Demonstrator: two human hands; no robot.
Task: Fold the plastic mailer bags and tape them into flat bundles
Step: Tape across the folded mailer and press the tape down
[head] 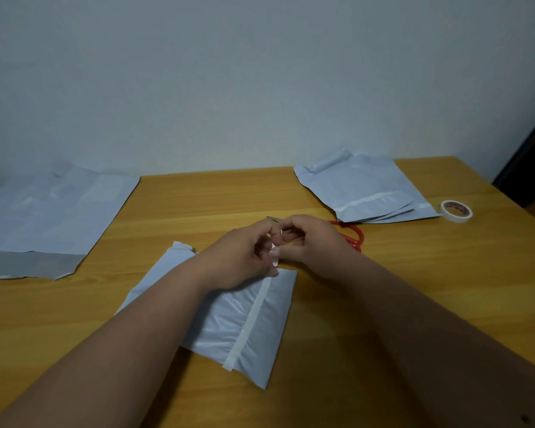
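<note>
Plain pale wall (260, 72) behind; yellow wood-grain table (414, 304) below, filling the lower half. All places given from the folded bag at centre.

Far left of the folded bag: wide spread of flat white mailer bags (50, 208), smooth and slightly glossy, grey strip along the near edge, left side cut off by the frame. Far right and beyond: smaller stack of white bags (362, 193), fanned at the near corner, one top flap curled into a roll.

Centre: folded bag (241, 319), white crinkled plastic, roughly rectangular, lying flat and slanted, with a straight matte strip of tape (254, 316) running down its length. Far end hidden under the left wrist.

Left hand (241, 257) resting over the bag's far end, fingers curled, tips pinching a small pale piece of tape (275, 256) held just above the bag's far right corner. Right hand (309, 242) just off the bag's far right corner, fingers curled too, pinching the same piece from the other side. Exact size and shape of that piece hard to make out between the fingertips.

Just beyond the hands: scissors (351, 234) with orange handles, mostly hidden, one grey blade tip peeking out above the knuckles. Far right, past the stack: roll of white tape (456, 211), lying flat.
</note>
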